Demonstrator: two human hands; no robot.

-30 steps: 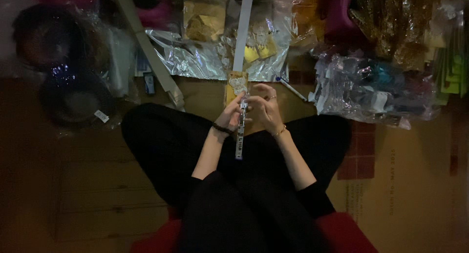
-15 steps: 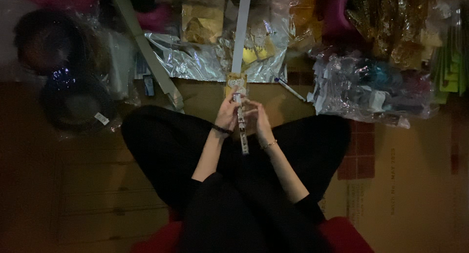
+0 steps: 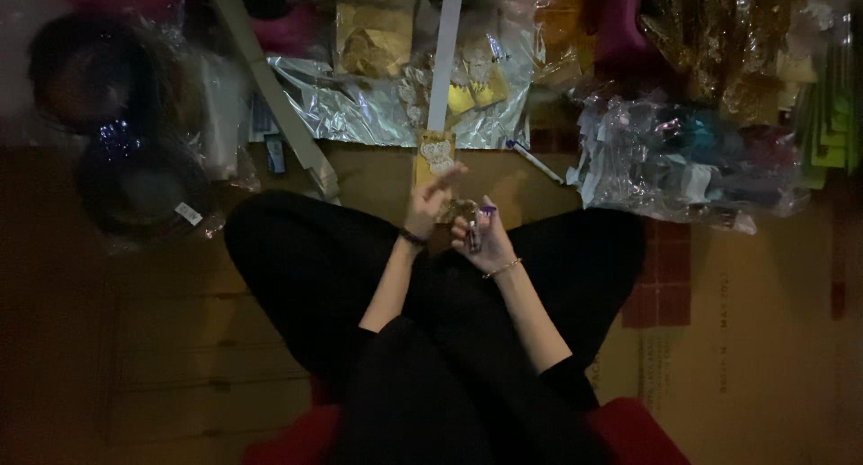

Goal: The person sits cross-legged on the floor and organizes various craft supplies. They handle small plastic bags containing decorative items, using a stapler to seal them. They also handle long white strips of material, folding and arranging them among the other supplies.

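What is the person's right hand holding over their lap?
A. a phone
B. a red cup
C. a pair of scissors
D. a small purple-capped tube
D: the right hand grips a small tube with a purple cap, beside the left hand.

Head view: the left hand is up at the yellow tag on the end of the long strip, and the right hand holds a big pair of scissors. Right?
Not quite. In the head view the right hand holds a small purple-capped tube, not scissors. The rest stands: the left hand is up at the yellow tag on the end of the long strip.
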